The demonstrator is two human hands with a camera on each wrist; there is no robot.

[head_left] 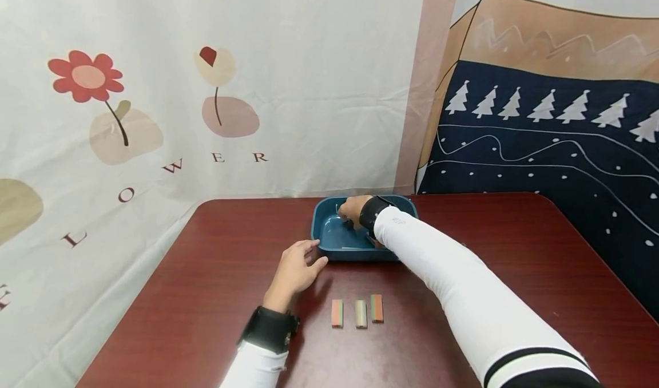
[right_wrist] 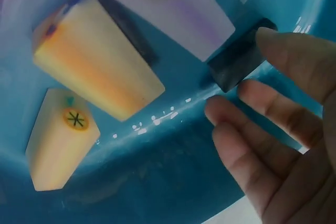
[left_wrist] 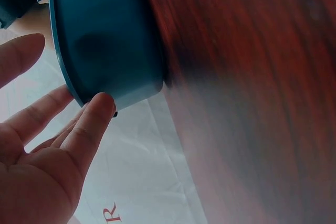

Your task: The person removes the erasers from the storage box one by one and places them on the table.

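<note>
My right hand (head_left: 355, 209) reaches down into a blue plastic basin (head_left: 337, 254). It pinches a small black block (right_wrist: 239, 59) between thumb and fingertips, low over the basin's floor. Beside it in the right wrist view lie a pale yellow and orange block (right_wrist: 100, 59), a white and purple block (right_wrist: 184, 19) and a smaller cream block (right_wrist: 63, 140) printed with a fruit slice. My left hand (head_left: 296, 269) is at the basin's near left corner. Its fingers are extended, with fingertips (left_wrist: 100, 106) right at the rim and the thumb held apart.
Three striped blocks stand in a loose row on the red-brown table (head_left: 231, 279) before the basin: a left one (head_left: 337, 313), a middle one (head_left: 361, 314) and a right one (head_left: 377, 308). A printed cloth (head_left: 319, 90) hangs behind the table's far edge.
</note>
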